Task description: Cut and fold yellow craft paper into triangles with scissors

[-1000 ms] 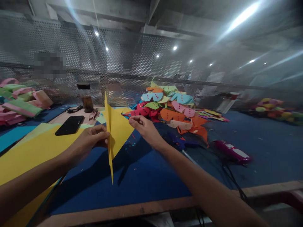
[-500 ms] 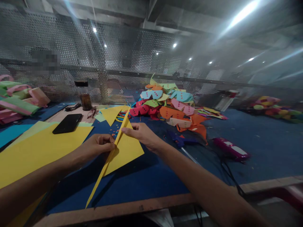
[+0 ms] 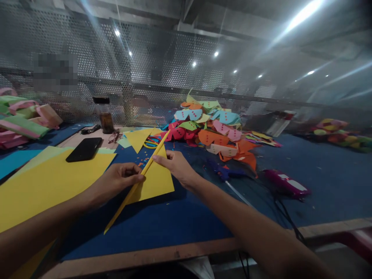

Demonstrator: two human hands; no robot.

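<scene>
Both my hands grip a sheet of yellow paper (image 3: 159, 181) above the blue tabletop. One long edge of it is rolled or folded into a narrow strip that slants from lower left to upper right. My left hand (image 3: 123, 177) pinches this strip near its middle. Higher up the strip, my right hand (image 3: 174, 162) pinches it between thumb and fingers. The rest of the sheet hangs flat below the strip. Just beyond lie a yellow paper triangle (image 3: 137, 138), scissors with yellow and red handles (image 3: 150, 144) and tiny coloured scraps.
Yellow sheets (image 3: 58, 176) lie at left under a black phone (image 3: 84, 149). Behind stands a lidded jar (image 3: 105, 118). A heap of colourful paper cut-outs (image 3: 215, 137) sits centre-right, with a blue glue gun (image 3: 223, 170) and a purple device (image 3: 286, 184) on a cable nearby.
The yellow strip has tilted flatter, its lower end rising and its upper end moving right. My hands keep their pinches and have shifted slightly.
</scene>
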